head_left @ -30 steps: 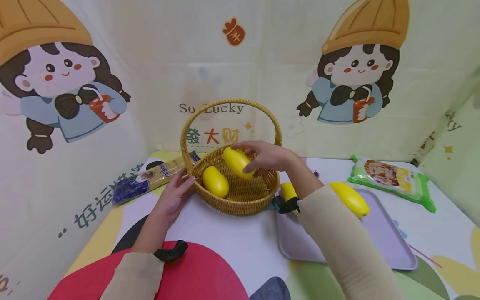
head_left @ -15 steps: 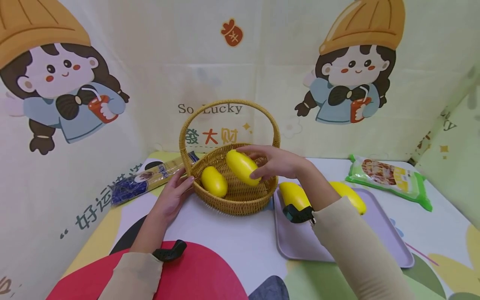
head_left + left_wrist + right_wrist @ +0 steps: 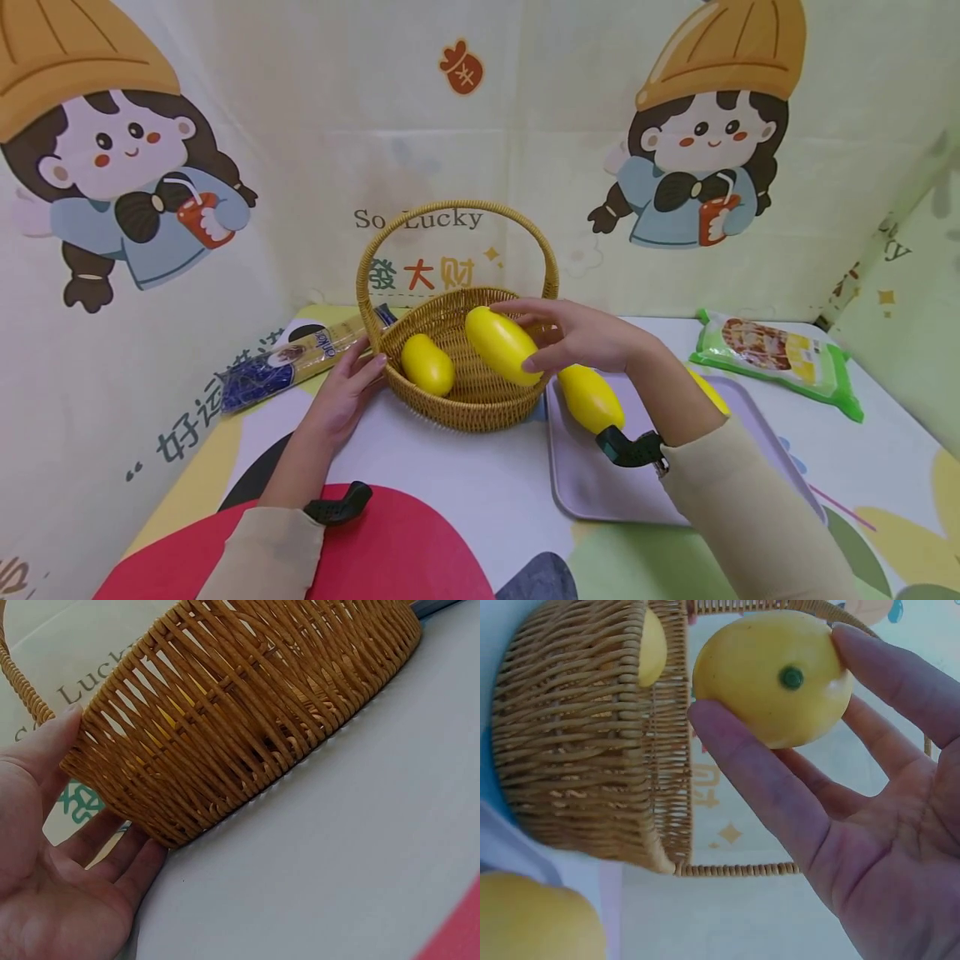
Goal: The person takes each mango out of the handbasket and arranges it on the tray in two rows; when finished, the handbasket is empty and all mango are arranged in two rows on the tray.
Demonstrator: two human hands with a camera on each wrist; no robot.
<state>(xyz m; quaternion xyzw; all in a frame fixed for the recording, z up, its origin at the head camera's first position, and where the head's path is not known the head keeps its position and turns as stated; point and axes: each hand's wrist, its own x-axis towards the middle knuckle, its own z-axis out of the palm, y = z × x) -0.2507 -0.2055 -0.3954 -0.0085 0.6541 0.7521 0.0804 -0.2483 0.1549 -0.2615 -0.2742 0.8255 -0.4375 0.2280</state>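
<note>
My right hand point(image 3: 592, 337) grips a yellow mango point(image 3: 501, 346) between thumb and fingers, above the right part of the wicker basket point(image 3: 480, 414). The right wrist view shows the held mango point(image 3: 769, 679) with its green stem end facing the camera. Another mango point(image 3: 427, 365) lies in the left of the basket. My left hand point(image 3: 347, 392) rests against the basket's left side. Its thumb is at the rim and its fingers lie along the outer wall, as the left wrist view shows at the wicker side point(image 3: 225, 727).
Right of the basket lies a lilac tray point(image 3: 600, 492) bearing a mango point(image 3: 591, 398) and another one point(image 3: 708, 392) partly behind my forearm. A green-edged food packet point(image 3: 776, 358) is at back right. Behind my left hand lies a long blue and gold noodle packet point(image 3: 300, 358).
My right hand has moved right and slightly toward me with the mango, from over the basket's middle to its right side. The left hand stays at the basket.
</note>
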